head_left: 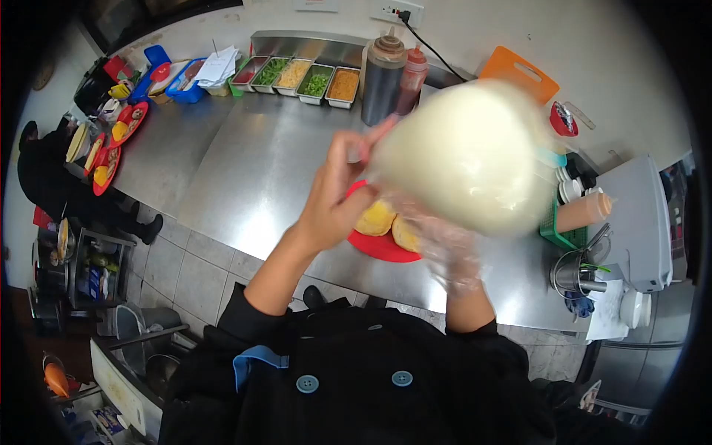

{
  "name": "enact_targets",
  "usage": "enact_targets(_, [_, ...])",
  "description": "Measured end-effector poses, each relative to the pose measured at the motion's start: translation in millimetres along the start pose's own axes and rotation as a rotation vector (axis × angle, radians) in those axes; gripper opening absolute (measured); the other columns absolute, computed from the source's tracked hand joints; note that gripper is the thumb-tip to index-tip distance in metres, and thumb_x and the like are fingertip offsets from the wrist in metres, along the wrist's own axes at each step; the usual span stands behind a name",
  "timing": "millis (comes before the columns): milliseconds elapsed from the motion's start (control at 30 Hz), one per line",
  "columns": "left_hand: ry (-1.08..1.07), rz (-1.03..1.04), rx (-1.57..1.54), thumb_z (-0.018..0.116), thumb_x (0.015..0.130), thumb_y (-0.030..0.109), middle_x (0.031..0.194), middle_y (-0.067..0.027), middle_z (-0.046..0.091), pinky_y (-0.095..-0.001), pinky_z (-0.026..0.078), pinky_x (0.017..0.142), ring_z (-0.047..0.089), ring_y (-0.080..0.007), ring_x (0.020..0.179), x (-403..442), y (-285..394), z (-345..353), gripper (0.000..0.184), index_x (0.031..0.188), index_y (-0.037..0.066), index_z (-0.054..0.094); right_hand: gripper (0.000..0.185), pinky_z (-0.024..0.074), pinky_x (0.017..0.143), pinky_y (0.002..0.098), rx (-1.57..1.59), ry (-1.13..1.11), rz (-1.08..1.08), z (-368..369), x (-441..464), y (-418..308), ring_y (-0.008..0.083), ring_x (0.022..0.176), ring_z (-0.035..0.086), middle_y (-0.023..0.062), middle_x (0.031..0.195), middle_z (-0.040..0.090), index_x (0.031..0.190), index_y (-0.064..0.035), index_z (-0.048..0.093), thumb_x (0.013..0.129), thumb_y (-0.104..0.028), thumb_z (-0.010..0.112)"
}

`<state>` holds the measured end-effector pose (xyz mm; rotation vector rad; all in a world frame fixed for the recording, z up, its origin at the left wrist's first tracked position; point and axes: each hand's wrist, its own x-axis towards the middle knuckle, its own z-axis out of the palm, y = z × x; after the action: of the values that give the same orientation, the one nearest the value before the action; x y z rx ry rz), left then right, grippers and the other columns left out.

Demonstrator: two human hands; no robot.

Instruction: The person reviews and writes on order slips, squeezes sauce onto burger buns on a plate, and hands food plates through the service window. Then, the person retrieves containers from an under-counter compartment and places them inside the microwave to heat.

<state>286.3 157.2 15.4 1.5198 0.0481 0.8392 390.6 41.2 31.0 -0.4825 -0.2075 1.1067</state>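
A bulging, smooth bag of pale cream, blurred by motion, is held up close to the camera above the steel counter. My left hand, bare, is closed with its fingertips at the bag's narrow left end. My right hand wears a clear plastic glove and grips the bag from below, its fingers partly hidden behind it. Beneath both hands lies a red plate, partly covered from view. Two yellowish round bun halves, a left one and a right one, rest on it.
Metal trays of toppings line the counter's back, beside a dark sauce bottle and a red one. An orange cutting board leans on the wall. At right stands a green basket. Far left, another person stands near red plates.
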Motion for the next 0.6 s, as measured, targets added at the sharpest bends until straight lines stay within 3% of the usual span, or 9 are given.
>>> enact_targets(33, [0.095, -0.216, -0.051, 0.041, 0.076, -0.007, 0.129, -0.0217, 0.040, -0.0304, 0.036, 0.092, 0.046, -0.0182, 0.107, -15.7, -38.0, -8.0, 0.029, 0.099, 0.006, 0.030, 0.068, 0.0487, 0.082, 0.0306, -0.330, -0.095, -0.108, -27.6, 16.0, 13.3, 0.0192, 0.105, 0.051, 0.0114, 0.114, 0.049, 0.122, -0.0015, 0.037, 0.065, -0.001, 0.074])
enact_targets(100, [0.096, -0.282, -0.024, 0.043, 0.077, -0.005, 0.123, -0.0195, 0.044, -0.0296, 0.037, 0.090, 0.047, -0.0170, 0.103, -40.0, -77.0, -12.4, 0.029, 0.100, 0.005, 0.030, 0.068, 0.0447, 0.087, 0.0332, -1.009, -0.165, -0.421, -82.6, 48.0, 39.8, 0.0201, 0.107, 0.050, 0.0088, 0.114, 0.051, 0.122, -0.0055, 0.038, 0.064, -0.006, 0.073])
enact_targets(133, [0.101, -0.349, 0.000, 0.044, 0.077, -0.004, 0.117, -0.0173, 0.047, -0.0287, 0.038, 0.087, 0.047, -0.0159, 0.099, -41.1, -83.4, -15.6, 0.030, 0.102, 0.005, 0.029, 0.067, 0.0457, 0.085, 0.0313, -1.069, -0.194, -0.480, -94.4, 55.1, 41.1, 0.0198, 0.104, 0.052, 0.0084, 0.112, 0.052, 0.121, -0.0052, 0.039, 0.064, -0.004, 0.073])
enact_targets(267, [0.178, -0.363, 0.000, 0.048, 0.082, 0.011, 0.116, -0.0105, 0.048, -0.0326, 0.036, 0.093, 0.045, -0.0165, 0.108, -22.3, -69.3, -39.4, 0.026, 0.105, 0.005, 0.040, 0.064, 0.0470, 0.082, 0.0290, -0.839, -0.095, -0.290, -74.3, 59.7, 29.5, 0.0184, 0.100, 0.055, 0.0089, 0.108, 0.054, 0.117, -0.0036, 0.042, 0.062, -0.001, 0.074])
enact_targets(333, [0.378, -0.341, 0.090, 0.043, 0.087, 0.018, 0.106, -0.0095, 0.052, -0.0325, 0.041, 0.086, 0.050, -0.0160, 0.093, -32.5, -76.6, -63.4, 0.014, 0.093, 0.005, 0.044, 0.040, 0.0499, 0.072, 0.0273, -0.800, -0.048, -0.401, -94.9, 68.0, 35.0, 0.0150, 0.077, 0.061, 0.0060, 0.089, 0.062, 0.100, -0.0001, 0.055, 0.064, 0.001, 0.073])
enact_targets(367, [0.381, -0.345, 0.090, 0.043, 0.087, 0.018, 0.106, -0.0095, 0.052, -0.0325, 0.041, 0.086, 0.050, -0.0160, 0.093, -44.7, -80.6, -76.2, 0.014, 0.093, 0.005, 0.044, 0.040, 0.0499, 0.072, 0.0273, -0.800, -0.047, -0.397, -98.6, 67.0, 37.0, 0.0150, 0.077, 0.061, 0.0060, 0.089, 0.062, 0.100, -0.0001, 0.055, 0.064, 0.001, 0.073])
enact_targets(433, [0.295, -0.537, 0.120, 0.039, 0.092, 0.024, 0.090, -0.0064, 0.054, -0.0308, 0.046, 0.077, 0.052, -0.0139, 0.078, -67.0, -85.1, -95.4, 0.023, 0.088, 0.004, 0.048, 0.061, 0.0483, 0.083, 0.0308, -0.780, 0.069, -0.286, -102.1, 66.1, 38.3, 0.0181, 0.097, 0.057, 0.0072, 0.103, 0.057, 0.115, -0.0043, 0.043, 0.063, 0.004, 0.074])
enact_targets(600, [0.320, -0.605, 0.295, 0.044, 0.093, 0.026, 0.077, -0.0025, 0.054, -0.0266, 0.047, 0.072, 0.054, -0.0110, 0.071, -84.8, -82.0, -93.6, 0.028, 0.095, 0.000, 0.056, 0.061, 0.0488, 0.082, 0.0310, -0.615, 0.145, -0.269, -84.6, 55.9, 45.1, 0.0182, 0.093, 0.058, 0.0082, 0.103, 0.057, 0.115, -0.0038, 0.043, 0.063, 0.004, 0.074])
